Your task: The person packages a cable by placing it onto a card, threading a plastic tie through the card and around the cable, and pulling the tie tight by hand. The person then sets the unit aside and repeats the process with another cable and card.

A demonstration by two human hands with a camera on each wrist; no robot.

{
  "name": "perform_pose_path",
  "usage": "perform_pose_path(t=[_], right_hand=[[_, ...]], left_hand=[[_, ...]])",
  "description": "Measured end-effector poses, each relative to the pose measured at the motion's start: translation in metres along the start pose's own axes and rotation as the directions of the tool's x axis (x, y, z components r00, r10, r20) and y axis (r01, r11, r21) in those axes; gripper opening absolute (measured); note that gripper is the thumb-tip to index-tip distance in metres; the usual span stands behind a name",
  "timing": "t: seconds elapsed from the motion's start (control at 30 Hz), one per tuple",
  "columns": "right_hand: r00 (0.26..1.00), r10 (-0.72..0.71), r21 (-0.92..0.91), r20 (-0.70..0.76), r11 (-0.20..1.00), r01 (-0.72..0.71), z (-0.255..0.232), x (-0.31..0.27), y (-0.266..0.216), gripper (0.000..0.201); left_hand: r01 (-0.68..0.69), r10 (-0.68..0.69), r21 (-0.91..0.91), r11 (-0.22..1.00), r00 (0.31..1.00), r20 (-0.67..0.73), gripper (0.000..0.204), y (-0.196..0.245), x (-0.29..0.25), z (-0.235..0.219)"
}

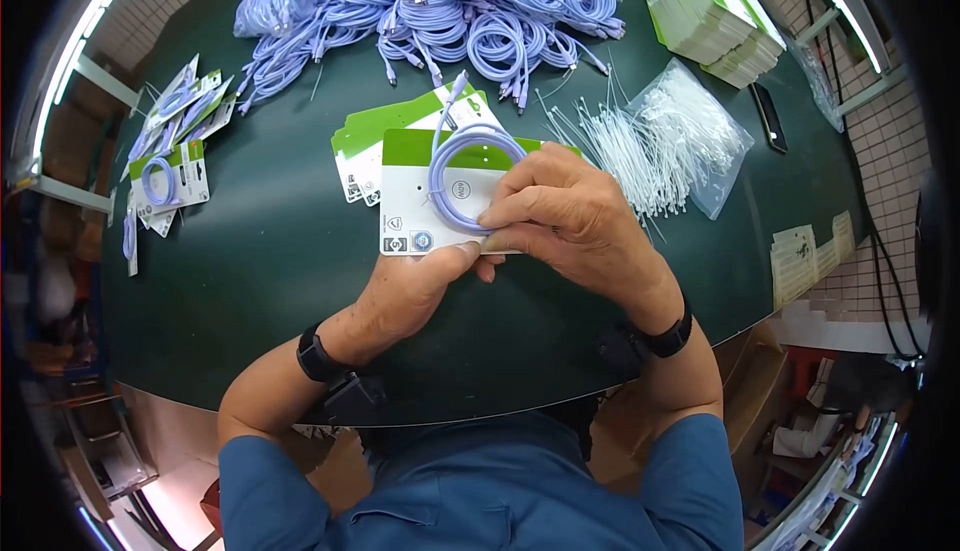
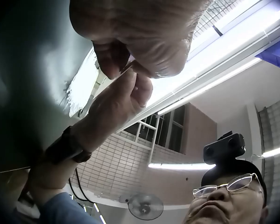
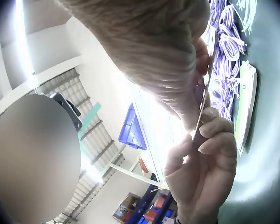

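Head view | left hand (image 1: 415,286) pinching card (image 1: 415,201) lower edge, steadying | right hand (image 1: 570,216) fingers clamping coiled cable (image 1: 465,176) flat against card | above worktop (image 1: 260,251)

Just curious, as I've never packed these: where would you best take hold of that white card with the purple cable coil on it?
Probably by the bare lower edge of the card, coming from the near side. The cable coil covers its middle and top, and the flat card offers only thin edges. The left hand pinches that lower edge, while the right hand presses the coil down.
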State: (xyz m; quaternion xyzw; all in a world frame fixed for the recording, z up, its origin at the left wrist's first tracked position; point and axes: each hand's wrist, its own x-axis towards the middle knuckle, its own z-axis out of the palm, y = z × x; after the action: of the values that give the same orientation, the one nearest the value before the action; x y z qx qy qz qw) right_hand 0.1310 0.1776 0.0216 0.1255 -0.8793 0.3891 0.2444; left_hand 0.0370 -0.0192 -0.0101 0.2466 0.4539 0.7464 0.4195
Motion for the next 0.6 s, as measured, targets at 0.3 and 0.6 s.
perform_pose_path(t=[0.3,0.6], right_hand=[[0.998,0.049,0.165,0.042,0.985,-0.056,0.016,0.000,0.000,0.024],[0.993,0.087,0.210,0.078,0.972,-0.102,0.028,-0.002,-0.004,0.029]], left_hand=[[0.061,-0.039,0.119,0.991,0.983,-0.179,0.055,0.002,0.002,0.000],[0.149,-0.100,0.117,0.982,0.933,-0.346,0.037,0.007,-0.006,0.003]])
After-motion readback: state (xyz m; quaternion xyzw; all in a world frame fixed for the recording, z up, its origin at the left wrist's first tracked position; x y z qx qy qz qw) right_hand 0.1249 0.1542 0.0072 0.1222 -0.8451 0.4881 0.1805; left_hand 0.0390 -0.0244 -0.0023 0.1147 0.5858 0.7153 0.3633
